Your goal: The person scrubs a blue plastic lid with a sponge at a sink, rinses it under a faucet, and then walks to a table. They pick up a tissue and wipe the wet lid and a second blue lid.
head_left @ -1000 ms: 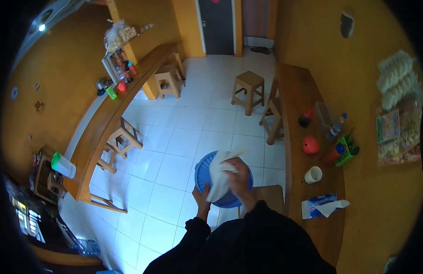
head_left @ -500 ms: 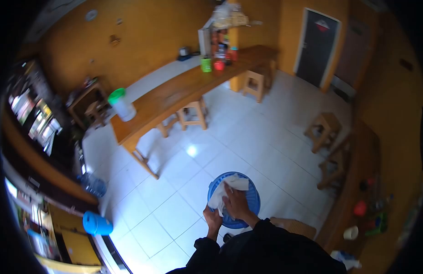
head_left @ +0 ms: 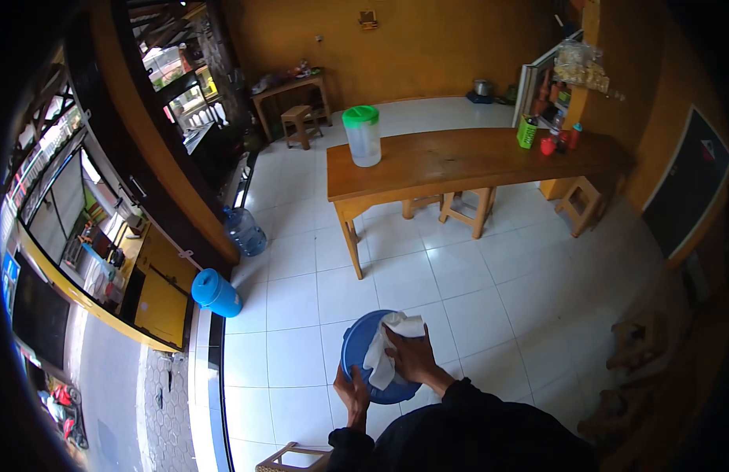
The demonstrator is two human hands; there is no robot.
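A round blue basin (head_left: 355,340) is held in front of my body, above the tiled floor. My left hand (head_left: 353,391) grips its near left rim, fingers closed on the edge. Inside the basin lies a crumpled white cloth (head_left: 378,363). My right hand (head_left: 411,354) has its fingers pressed round the cloth at the basin's right side. Part of the basin's interior is hidden behind the cloth and my right hand.
Ahead stands a long wooden table (head_left: 435,161) with a green-lidded container (head_left: 366,141). A blue cooler (head_left: 216,293) and a large water bottle (head_left: 245,232) stand on the left. Stools (head_left: 638,340) are at the right; another stool (head_left: 289,458) is near me.
The view has swung left, bringing the doorway and street further in. The basin is tilted differently, and both hands remain at it with the cloth.
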